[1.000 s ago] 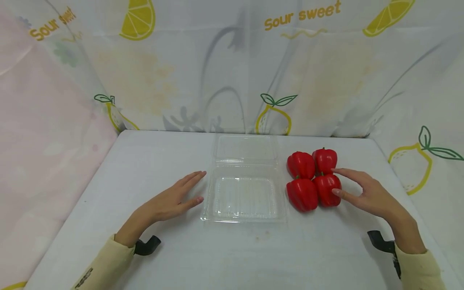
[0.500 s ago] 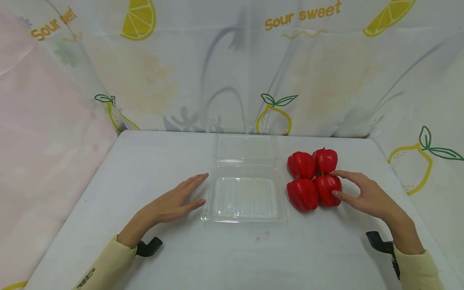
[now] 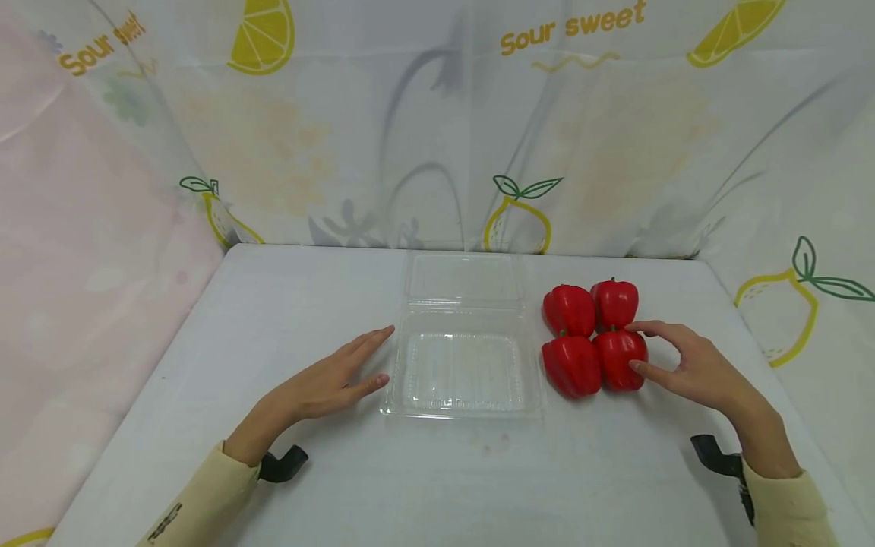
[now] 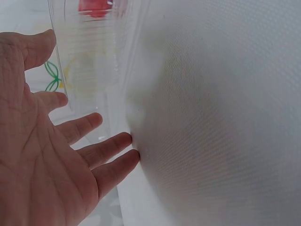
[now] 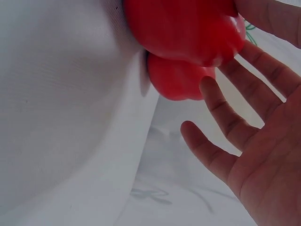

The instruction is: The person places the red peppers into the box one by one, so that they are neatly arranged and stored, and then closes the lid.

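A clear plastic container [image 3: 461, 372] lies unfolded on the white table, its lid [image 3: 465, 279] flat behind its base. The left hand [image 3: 324, 384] is beside its left edge with fingers spread, holding nothing; the left wrist view shows the palm [image 4: 47, 155] and the container wall [image 4: 89, 56]. Right of the container, red bell peppers stand in two rows of two. The right hand [image 3: 697, 368] has its thumb and fingers around the right side of the front-right pepper [image 3: 620, 358]. In the right wrist view, the thumb and some fingers of the hand [image 5: 268, 127] are at that pepper [image 5: 183, 28]; firm contact is unclear.
The other peppers are at front left [image 3: 571, 368], back left [image 3: 569, 310] and back right [image 3: 615, 302]. Behind the table's far edge hangs a curtain [image 3: 355, 137] with lemon prints. Black wrist mounts [image 3: 283, 464] show at both sleeves.
Both hands have shifted only slightly, the right one a little lower beside the front-right pepper. The container has stayed in place.
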`<state>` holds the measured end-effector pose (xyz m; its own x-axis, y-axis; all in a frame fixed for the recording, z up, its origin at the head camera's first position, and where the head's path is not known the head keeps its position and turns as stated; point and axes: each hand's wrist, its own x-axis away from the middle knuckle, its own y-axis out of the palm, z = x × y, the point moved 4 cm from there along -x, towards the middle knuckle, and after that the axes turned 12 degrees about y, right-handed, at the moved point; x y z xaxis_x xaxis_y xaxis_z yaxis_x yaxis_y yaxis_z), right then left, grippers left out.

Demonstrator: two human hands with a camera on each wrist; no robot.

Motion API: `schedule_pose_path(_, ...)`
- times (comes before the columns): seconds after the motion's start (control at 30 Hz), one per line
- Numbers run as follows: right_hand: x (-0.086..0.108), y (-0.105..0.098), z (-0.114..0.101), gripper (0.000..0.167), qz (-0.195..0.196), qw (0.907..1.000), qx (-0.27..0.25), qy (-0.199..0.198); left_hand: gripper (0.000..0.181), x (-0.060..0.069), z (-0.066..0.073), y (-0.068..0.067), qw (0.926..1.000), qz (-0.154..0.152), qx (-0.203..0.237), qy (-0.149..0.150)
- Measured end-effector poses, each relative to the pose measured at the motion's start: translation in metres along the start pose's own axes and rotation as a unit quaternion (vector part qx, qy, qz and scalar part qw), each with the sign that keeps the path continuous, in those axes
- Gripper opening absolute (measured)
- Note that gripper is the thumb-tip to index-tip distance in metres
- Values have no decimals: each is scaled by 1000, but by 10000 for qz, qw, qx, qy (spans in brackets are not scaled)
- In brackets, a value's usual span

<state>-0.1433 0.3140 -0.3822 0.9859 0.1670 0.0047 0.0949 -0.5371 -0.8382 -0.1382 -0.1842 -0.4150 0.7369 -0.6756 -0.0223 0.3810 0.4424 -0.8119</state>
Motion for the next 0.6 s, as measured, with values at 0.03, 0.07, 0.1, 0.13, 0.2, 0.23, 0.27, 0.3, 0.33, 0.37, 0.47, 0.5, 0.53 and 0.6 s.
schedule_pose_path(0.03,0,0,0,54,7,10000,-4,-25,72,0,0,0,10000,2,-4,4)
schedule_pose_path(0.07,0,-1,0,54,14,10000,-20,-51,72,0,0,0,10000,2,-3,4)
schedule_pose_path(0.1,0,-1,0,54,26,10000,-21,-85,72,0,0,0,10000,0,-3,4)
schedule_pose_path(0.13,0,-1,0,54,43,9999,-21,-118,72,0,-1,0,10000,2,1,6)
schedule_pose_path(0.2,0,-2,-1,55,77,9998,10,-183,72,0,-1,1,10000,1,1,6)
schedule_pose_path(0.23,-1,-2,-1,55,94,9997,26,-207,72,0,-1,1,10000,1,1,5)
schedule_pose_path(0.27,-1,-2,-1,56,105,9997,38,-213,72,0,-1,1,10000,-1,2,0)
schedule_pose_path(0.3,-1,-2,-1,56,123,9996,59,-231,72,0,-1,1,10000,-2,2,0)
schedule_pose_path(0.33,-1,-3,-1,57,132,9996,76,-231,72,0,-1,1,10000,-4,5,0)
schedule_pose_path(0.37,0,-3,-1,57,143,9996,93,-238,72,0,-1,1,10000,-5,7,1)
schedule_pose_path(0.47,0,-4,0,57,191,9993,147,-274,72,0,-2,1,10000,-15,11,1)
schedule_pose_path(0.5,0,-4,0,57,219,9992,177,-301,72,0,-2,1,10000,-17,7,4)
schedule_pose_path(0.53,-1,-4,0,56,247,9989,215,-328,72,0,-2,2,10000,-18,7,1)
schedule_pose_path(0.6,-1,-4,1,56,324,9983,274,-398,72,0,-2,2,10000,-16,10,-1)
